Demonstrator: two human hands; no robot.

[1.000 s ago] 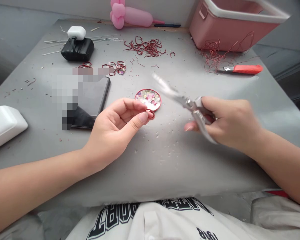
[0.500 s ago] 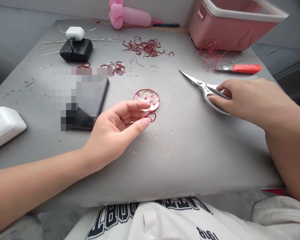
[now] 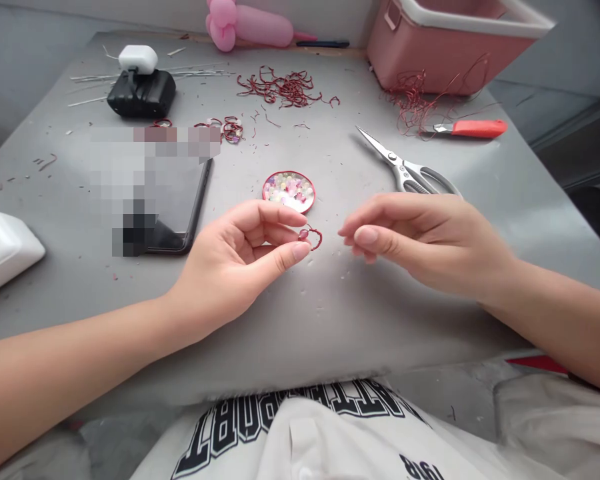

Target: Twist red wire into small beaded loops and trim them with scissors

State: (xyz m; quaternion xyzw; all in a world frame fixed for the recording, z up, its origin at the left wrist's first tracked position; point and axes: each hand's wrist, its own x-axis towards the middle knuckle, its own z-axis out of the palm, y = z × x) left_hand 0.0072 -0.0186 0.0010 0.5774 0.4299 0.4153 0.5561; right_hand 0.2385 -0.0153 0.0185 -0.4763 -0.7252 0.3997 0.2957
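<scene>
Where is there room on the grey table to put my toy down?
Bare grey table lies in front of both hands. Another patch sits between the round red bead dish and the silver scissors. The far edge is crowded with red wire scraps.

1. Wire loop (image 3: pixel 313 235) at left hand (image 3: pixel 240 257) fingertips: dark red.
2. Bead dish (image 3: pixel 289 190), centre: red rim; beads pastel mix — pink, white, yellow.
3. Scissors (image 3: pixel 405 170), right: silver blades, grey handles.
4. Knife (image 3: pixel 473 128), far right: red-orange handle.
5. Box (image 3: pixel 445 47), far right: pink, white rim.
6. Wire scraps (image 3: pixel 283 88), far centre: dark red.
7. Table (image 3: pixel 330 313): plain grey.
8. Phone (image 3: pixel 180 200), left: black.
9. Shirt (image 3: pixel 305 433), near: white w/ black lettering.
</scene>
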